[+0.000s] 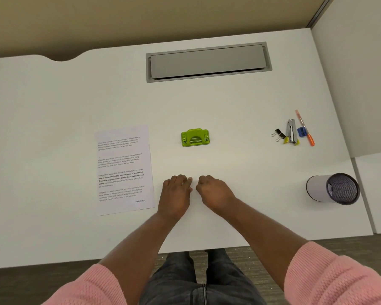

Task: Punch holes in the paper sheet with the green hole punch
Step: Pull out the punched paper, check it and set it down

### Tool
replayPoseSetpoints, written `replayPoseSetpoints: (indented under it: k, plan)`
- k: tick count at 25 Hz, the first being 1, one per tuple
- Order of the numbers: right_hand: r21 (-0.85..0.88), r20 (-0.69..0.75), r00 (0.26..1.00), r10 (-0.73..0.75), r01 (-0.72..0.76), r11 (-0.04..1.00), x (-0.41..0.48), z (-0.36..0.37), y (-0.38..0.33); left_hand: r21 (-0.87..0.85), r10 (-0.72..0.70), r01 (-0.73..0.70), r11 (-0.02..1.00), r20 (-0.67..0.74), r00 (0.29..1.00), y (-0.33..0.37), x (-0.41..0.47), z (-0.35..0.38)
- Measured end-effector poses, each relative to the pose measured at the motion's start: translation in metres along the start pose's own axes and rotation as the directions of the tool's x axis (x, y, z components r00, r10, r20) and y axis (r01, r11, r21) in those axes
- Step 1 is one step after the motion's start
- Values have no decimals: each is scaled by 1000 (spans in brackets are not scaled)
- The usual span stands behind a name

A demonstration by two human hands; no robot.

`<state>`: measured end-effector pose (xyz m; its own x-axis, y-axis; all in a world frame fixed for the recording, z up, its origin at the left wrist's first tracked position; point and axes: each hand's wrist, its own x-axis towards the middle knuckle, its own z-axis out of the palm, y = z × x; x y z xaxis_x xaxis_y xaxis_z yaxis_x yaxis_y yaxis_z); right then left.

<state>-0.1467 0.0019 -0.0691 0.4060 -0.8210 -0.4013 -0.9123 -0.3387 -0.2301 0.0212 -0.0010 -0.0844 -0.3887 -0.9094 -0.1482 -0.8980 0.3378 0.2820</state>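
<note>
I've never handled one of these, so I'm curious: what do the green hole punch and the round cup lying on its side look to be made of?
The green hole punch looks like painted metal or hard plastic: a smooth, even lime coat with a faint sheen; the view cannot settle which. The cup seems to be dark wire mesh, since a fine grid shows inside its open mouth, with a smooth pale wrap outside, perhaps paper.

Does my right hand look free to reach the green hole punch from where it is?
Probably yes. The right hand rests empty on the desk, with only bare surface between it and the green hole punch straight ahead.
</note>
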Motion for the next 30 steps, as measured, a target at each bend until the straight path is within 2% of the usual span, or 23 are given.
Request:
replayPoseSetpoints:
  k: [4, 6, 7, 9, 10, 11, 13, 17, 25, 30]
  plan:
    - [88, 0, 997, 79, -79, 993, 7, 1, -1, -32, -2, 2, 999, -10, 1000, 1, -1, 1]
    - [301, -22, 983, 181, -166, 939, 9, 3, 4, -58, 0, -1, 998, -11, 1000, 3, 1, 0]
    - [471, -25, 958, 284, -240, 849, 7, 3, 9, -71, -5, 4, 997, -6, 1000, 5, 2, -1]
    - [756, 19, 852, 523, -355, 550, -1, 5, 19, -106, -35, 37, 994, 20, 999, 8, 6, -1]
    - [834, 48, 790, 611, -369, 412, -7, 6, 24, -134, -62, 68, 989, 43, 997, 10, 7, -1]
    - [875, 70, 741, 668, -367, 317, -12, 8, 28, -167, -97, 107, 980, 69, 993, 12, 7, -1]
    - [909, 102, 690, 717, -357, 214, -23, 11, 32, -231, -181, 202, 952, 107, 978, 18, 7, 0]
    - [923, 127, 671, 730, -349, 160, -32, 15, 33, -279, -249, 283, 918, 151, 957, 45, 15, 3]
    - [922, 120, 674, 729, -347, 169, -40, 21, 36, -44, -44, 56, 997, 242, 969, 53, 21, 3]
    - [938, 118, 675, 728, -316, 141, -45, 27, 38, -7, -22, 25, 1000, 307, 951, 56, 37, -5]
